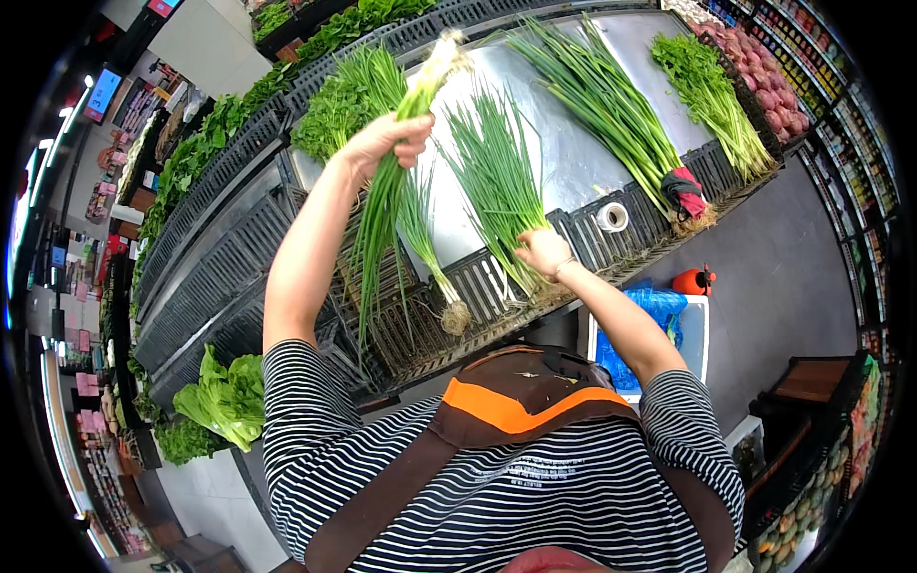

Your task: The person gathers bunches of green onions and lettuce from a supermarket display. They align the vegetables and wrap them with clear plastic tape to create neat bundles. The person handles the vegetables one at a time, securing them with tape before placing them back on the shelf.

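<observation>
My left hand (394,145) is raised, closed around a bunch of green onions (430,75) whose white roots point up and whose leaves hang down. My right hand (547,252) curls over the lower stems of another green onion pile (498,161) lying on the metal display top (566,114). Some of that grip is hidden by the hand itself. A smaller green onion bunch (430,258) lies between my hands, its roots over the black slatted crate edge (473,283). Right of my right hand lies a roll of tape (612,216).
Thick green onions (609,100) with a dark red and black wrap (686,192) lie farther right, beside Chinese celery (716,107). Red onions (770,79) fill a corner bin. Below the crate edge stand a white foam box (698,336) with blue plastic and an orange spray bottle (691,281).
</observation>
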The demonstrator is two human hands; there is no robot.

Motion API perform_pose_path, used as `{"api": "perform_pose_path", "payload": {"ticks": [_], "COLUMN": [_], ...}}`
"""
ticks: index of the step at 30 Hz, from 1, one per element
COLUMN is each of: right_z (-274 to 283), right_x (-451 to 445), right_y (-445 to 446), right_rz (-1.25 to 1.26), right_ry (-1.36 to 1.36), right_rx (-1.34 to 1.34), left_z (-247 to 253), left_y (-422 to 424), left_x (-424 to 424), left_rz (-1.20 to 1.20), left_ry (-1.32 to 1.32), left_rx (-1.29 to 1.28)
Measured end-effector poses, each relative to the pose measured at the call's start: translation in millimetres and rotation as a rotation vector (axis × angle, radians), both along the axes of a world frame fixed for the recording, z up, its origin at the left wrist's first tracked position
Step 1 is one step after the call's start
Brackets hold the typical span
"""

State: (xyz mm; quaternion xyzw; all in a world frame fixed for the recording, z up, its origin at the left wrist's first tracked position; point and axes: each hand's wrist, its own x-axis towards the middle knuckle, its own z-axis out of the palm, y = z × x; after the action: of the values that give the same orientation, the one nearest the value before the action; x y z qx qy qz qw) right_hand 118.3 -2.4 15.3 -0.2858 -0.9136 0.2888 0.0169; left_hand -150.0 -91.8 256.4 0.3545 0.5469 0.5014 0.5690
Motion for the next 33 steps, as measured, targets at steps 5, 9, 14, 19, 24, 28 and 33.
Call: {"api": "perform_pose_path", "payload": {"ticks": [5,9,14,19,24,28,33], "right_z": [102.3,158.4,141.6,126.0,115.3,129.6,135.8], "right_x": [-16.5,-21.1,-12.8,2.2,15.6,35.5,49.9], "right_y": [20.3,20.8,30.6,23.6,27.6,26.3,28.3], "right_rz": [-0.235,-0.222,-0.266,-0.353,-0.357,-0.305,-0.189], "right_ry": [0.468,0.854,0.965,1.221,1.283,1.149,1.062], "right_rx": [-0.772,-1.277,-1.224,-1.225,-1.194,-1.121,-1.239], "left_z": [-38.2,-53.0,-58.9,-68.0,-72.6,-77.6,-84.4], "left_y": [-3.1,8.9,17.3,11.0,17.3,18.3,17.2], "left_x": [18.0,62.5,125.3,156.3,169.9,174.0,168.9], "left_rz": [-0.188,-0.294,-0.191,-0.150,-0.205,-0.207,-0.152], "left_ry": [-0.186,-0.073,0.742,0.952,0.850,0.832,0.854], "left_rx": [-0.120,-0.205,-0.138,-0.013,-0.061,0.019,0.069]}}
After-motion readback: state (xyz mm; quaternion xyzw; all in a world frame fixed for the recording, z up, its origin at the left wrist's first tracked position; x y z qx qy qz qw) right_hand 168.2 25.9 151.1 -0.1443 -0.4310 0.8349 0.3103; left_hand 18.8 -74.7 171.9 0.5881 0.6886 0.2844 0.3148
